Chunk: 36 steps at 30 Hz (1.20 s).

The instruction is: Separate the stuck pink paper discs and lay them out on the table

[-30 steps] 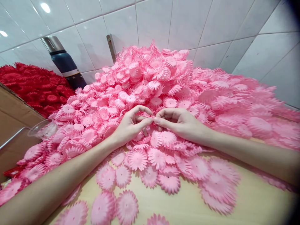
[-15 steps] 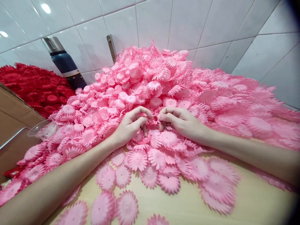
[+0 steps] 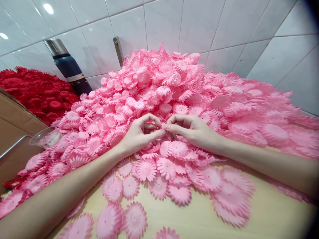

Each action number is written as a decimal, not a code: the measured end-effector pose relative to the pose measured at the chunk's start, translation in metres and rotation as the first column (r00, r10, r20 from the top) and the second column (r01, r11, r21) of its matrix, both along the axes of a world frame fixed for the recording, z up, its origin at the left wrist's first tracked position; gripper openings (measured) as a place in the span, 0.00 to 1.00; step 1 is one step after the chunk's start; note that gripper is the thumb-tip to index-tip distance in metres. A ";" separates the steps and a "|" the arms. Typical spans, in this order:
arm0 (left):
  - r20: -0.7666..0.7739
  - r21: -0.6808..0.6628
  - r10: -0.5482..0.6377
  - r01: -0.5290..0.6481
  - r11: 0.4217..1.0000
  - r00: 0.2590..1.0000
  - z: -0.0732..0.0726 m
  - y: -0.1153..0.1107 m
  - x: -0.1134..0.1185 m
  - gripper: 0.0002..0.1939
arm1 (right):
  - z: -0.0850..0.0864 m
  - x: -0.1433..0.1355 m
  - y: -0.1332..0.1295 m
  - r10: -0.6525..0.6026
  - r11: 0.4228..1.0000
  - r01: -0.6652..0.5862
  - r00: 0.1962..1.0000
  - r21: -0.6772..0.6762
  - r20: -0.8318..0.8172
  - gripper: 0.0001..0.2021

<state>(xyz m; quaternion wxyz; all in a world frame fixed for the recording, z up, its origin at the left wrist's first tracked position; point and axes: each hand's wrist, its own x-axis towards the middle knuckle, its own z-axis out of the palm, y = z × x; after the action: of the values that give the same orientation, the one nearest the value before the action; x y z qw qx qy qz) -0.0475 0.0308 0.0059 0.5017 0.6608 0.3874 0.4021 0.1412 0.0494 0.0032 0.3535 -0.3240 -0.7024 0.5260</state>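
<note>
My left hand (image 3: 146, 131) and my right hand (image 3: 190, 129) meet fingertip to fingertip low in front of a big pink heap. Between them is a small pink flower piece (image 3: 163, 126), mostly covered by the fingers. The right thumb and index finger are pinched together on it. The left thumb reaches to the right fingertips, its index finger curled just above. Around and below the hands lie loose pink scalloped flower discs (image 3: 146, 170), many with a small centre hole.
The pink heap (image 3: 171, 78) rises against a white tiled wall (image 3: 199, 26). At left stand a dark blue bottle (image 3: 71, 71), a red petal pile (image 3: 37, 93), a cardboard box (image 3: 20, 119) and a clear plastic cup (image 3: 45, 136). Scattered discs lie on the pale tabletop (image 3: 199, 215).
The right fingers have shifted slightly left, and the left thumb has stretched right to meet them. The pink piece between the fingertips is now more hidden.
</note>
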 end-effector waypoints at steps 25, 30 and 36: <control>-0.038 0.023 0.023 -0.022 0.999 0.999 0.006 -0.001 0.002 0.11 | -0.001 -0.001 -0.001 0.000 1.000 0.000 1.000 0.018 0.011 0.12; -0.056 0.025 0.028 -0.026 0.999 0.998 0.006 -0.001 0.002 0.11 | 0.002 -0.001 -0.003 0.005 1.000 -0.005 1.000 0.013 0.023 0.12; -0.069 0.028 0.039 -0.037 0.999 0.997 0.006 -0.001 0.001 0.12 | 0.001 -0.001 -0.003 0.007 1.000 -0.008 1.000 0.027 0.027 0.12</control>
<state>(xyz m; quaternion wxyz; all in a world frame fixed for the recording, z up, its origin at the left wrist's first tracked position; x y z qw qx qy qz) -0.0460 0.0300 0.0116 0.4712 0.6737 0.4116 0.3933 0.1407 0.0462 0.0047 0.3465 -0.3235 -0.7153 0.5134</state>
